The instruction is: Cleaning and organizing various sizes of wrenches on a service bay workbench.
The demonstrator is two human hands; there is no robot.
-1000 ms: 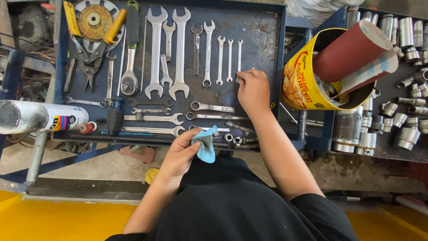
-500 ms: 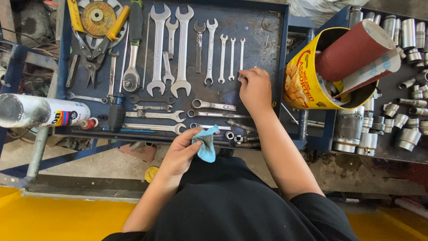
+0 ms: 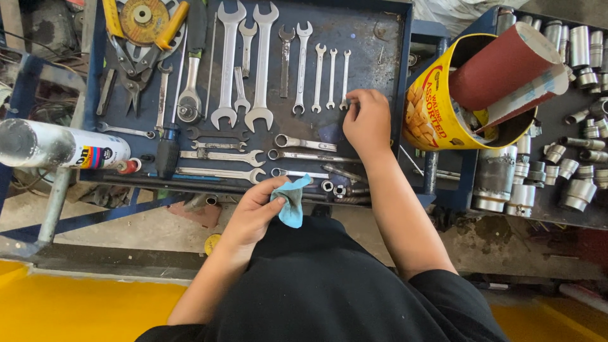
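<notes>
Blue cloth (image 3: 292,201), small and crumpled, is pinched in the left hand (image 3: 253,212), fingers closed round it, held just off the near edge of the blue metal tray (image 3: 364,31). Right hand (image 3: 367,123) lies on the tray floor at the right end, fingertips curled at the lower end of the smallest wrench (image 3: 346,79); whether that grip is closed on it cannot be told, the fingers hide the contact. Small sockets (image 3: 334,189) at the tray's near rim are partly hidden by the right forearm, count unclear. Upright row of steel open-end wrenches, graded large to small: two big ones (image 3: 261,63), about six thinner ones to their right. Four or five more wrenches (image 3: 221,155) lie flat across the tray below them. Top left is cut off by the frame: pliers with yellow handles (image 3: 171,25) and a round grinding disc (image 3: 144,16), details hard to make out. One black-handled screwdriver (image 3: 168,149) at the left. One spray can (image 3: 60,147), white and cylindrical with a red cap, lies on its side off the tray's left edge. One yellow tin (image 3: 437,107) at the right holds a roll of reddish sandpaper (image 3: 500,63). Further right, many shiny steel sockets (image 3: 570,177) on a dark tray, cut off at the edge, too many to count. Yellow floor (image 3: 76,304) below, dark clothing covers the lap.
</notes>
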